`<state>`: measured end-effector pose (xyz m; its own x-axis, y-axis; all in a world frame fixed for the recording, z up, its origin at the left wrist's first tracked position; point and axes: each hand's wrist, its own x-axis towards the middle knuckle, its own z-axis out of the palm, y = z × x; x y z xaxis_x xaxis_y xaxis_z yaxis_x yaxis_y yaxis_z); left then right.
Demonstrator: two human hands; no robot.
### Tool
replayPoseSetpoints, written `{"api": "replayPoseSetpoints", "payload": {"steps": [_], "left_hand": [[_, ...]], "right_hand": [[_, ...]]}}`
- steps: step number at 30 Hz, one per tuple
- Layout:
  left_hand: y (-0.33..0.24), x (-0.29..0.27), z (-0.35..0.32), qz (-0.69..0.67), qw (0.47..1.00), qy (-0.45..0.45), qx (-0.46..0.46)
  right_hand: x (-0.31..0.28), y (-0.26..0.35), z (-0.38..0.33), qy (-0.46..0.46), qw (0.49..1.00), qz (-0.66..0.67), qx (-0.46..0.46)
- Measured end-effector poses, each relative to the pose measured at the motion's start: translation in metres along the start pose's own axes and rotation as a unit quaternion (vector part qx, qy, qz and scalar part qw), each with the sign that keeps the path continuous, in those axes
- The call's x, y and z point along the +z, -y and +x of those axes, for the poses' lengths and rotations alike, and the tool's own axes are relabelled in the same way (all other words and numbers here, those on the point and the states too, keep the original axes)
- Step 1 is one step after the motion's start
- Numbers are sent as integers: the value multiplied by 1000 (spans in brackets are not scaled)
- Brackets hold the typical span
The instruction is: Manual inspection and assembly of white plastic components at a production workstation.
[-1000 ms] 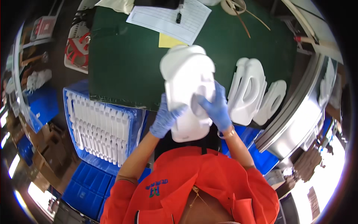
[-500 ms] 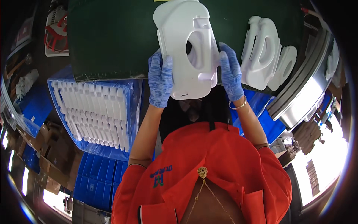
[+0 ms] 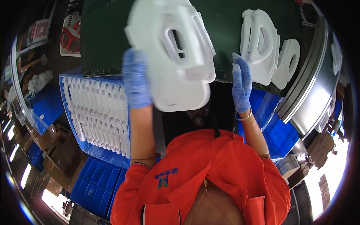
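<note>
A large white moulded plastic part (image 3: pixel 178 92) with an oval opening is held up over the near edge of the dark green table (image 3: pixel 105 41). My left hand (image 3: pixel 137 80), in a blue knit glove and smeared by motion, grips its left side; the fingers behind it are hidden. To the right of the part, and apart from it, is my right hand (image 3: pixel 242 84), gloved alike. Its fingers stretch forward with nothing in them. Just beyond that hand, similar white parts (image 3: pixel 267 62) lie on the table, with a smaller white piece (image 3: pixel 288 62) beside them.
On the left stands a blue-lined box (image 3: pixel 66 108) packed with rows of white parts (image 3: pixel 101 93). Blue bins (image 3: pixel 93 183) are below it. A curved metal-edged surface (image 3: pixel 318 90) borders the table's right side. A white tray with red pieces (image 3: pixel 70 39) is at the far left.
The white part has swung left and tilted, carried by my left hand. My right hand has come off its right side and moved slightly right. The view has shifted a little.
</note>
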<state>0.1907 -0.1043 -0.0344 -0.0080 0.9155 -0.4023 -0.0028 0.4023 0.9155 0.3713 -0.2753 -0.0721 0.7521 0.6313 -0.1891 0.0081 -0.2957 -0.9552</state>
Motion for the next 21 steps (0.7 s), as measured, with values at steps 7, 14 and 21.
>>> {"api": "replayPoseSetpoints", "payload": {"steps": [7, 14, 21], "left_hand": [[26, -128, 158, -55, 994, 42, 81], [56, -132, 191, 131, 988, 26, 79], [24, -57, 120, 396, 873, 81, 271]], "right_hand": [[-39, -31, -42, -2, 997, -51, -53], [-43, -46, -85, 53, 997, 21, -55], [-60, -66, -120, 78, 996, 35, -22]]}}
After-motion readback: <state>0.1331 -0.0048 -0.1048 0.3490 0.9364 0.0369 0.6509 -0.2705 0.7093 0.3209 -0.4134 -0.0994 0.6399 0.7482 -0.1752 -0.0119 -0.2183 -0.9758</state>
